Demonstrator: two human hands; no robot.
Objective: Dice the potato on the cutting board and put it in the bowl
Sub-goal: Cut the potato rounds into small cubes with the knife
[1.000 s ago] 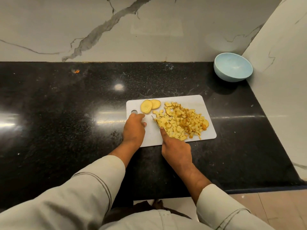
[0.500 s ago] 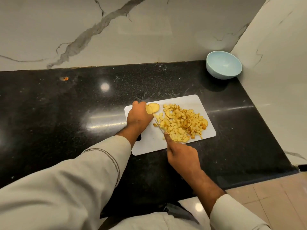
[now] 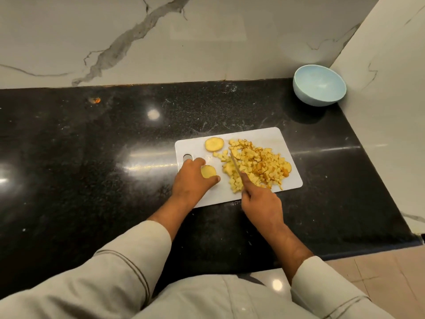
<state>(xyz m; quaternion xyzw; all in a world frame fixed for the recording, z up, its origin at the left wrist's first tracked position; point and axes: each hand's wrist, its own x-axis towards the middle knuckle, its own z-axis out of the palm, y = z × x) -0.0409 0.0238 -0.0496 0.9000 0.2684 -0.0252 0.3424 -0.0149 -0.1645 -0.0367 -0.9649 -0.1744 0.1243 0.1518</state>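
Beside diced potato (image 3: 255,165), right hand (image 3: 262,204) gripping knife (image 3: 235,163), left hand (image 3: 192,180) pinching slice (image 3: 208,172) (bowl (image 3: 319,85) well apart)

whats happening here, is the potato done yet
Not quite. A person is dicing potato on a white cutting board on a black counter. The right hand has its grip on a knife, whose blade lies at the left edge of the pile of diced potato. The left hand holds one round potato slice near the board's front, and a second slice lies uncut at the back. The light blue bowl in the far right corner looks empty.
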